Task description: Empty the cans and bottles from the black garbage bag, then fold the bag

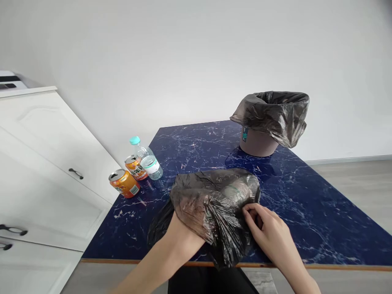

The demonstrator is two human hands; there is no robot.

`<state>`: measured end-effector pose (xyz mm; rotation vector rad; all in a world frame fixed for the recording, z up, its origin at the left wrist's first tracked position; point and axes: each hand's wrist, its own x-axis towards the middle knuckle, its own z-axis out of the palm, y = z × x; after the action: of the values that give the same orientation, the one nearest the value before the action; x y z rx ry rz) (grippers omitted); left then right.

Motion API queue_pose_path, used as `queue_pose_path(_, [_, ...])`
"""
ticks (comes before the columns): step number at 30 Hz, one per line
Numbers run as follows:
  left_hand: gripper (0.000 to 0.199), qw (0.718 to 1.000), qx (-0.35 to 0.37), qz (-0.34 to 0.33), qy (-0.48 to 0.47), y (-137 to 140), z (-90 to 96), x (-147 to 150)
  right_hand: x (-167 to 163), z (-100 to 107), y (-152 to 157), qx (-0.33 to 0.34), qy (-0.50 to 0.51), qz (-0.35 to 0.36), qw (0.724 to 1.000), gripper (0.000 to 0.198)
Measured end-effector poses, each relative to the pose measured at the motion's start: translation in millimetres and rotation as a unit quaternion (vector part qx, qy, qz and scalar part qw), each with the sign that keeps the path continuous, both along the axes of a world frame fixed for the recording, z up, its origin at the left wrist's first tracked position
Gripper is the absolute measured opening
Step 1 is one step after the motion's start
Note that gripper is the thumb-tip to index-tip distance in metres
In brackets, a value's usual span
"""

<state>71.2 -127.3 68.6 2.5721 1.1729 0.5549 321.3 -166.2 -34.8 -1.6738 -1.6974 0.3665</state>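
Observation:
A thin black plastic garbage bag (225,222) lies crumpled near the front edge of the table. My left hand (192,208) is inside it up to the wrist, showing only faintly through the film, so its fingers cannot be made out. A pale object with a greenish line (237,191) shows dimly under the plastic, too veiled to name. At the bag's right side, my right hand (266,223) has its thumb and fingers closed in a pinch on the plastic.
Two orange drink cans (125,183) and a clear bottle with a turquoise cap (150,161) stand at the left of the blue marbled table (190,143). A lined trash bin (257,143) is at the back right. White cabinets (45,163) flank the left.

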Motion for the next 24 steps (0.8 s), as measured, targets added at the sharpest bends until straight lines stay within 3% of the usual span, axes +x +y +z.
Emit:
queue_pose_path(4, [0.033, 0.997, 0.017, 0.057, -0.048, -7, 32.4, -29, 0, 1, 1, 0.005, 0.0, -0.001, 1.0, 0.03])
queue_pose_path(7, [0.018, 0.981, 0.088, 0.149, -0.084, -13, 53.7, -53, 0, 1, 1, 0.009, -0.002, -0.003, 1.0, 0.03])
queue_pose_path(9, [0.014, 0.954, 0.159, 0.223, -0.125, -16, 64.0, -70, 0, 1, 1, 0.008, -0.003, -0.004, 1.0, 0.03])
queue_pose_path(12, [0.011, 0.888, 0.265, 0.32, -0.198, -16, 77.3, -92, 0, 1, 1, 0.005, -0.004, -0.005, 1.0, 0.029])
queue_pose_path(15, [0.016, 0.827, 0.324, 0.39, -0.241, -10, 89.8, -105, 0, 0, 1, 0.011, -0.005, -0.006, 1.0, 0.028])
queue_pose_path(24, [0.033, 0.786, 0.411, 0.405, -0.222, 16, 120.4, -127, -1, 2, 0, 0.007, -0.005, -0.007, 1.0, 0.029])
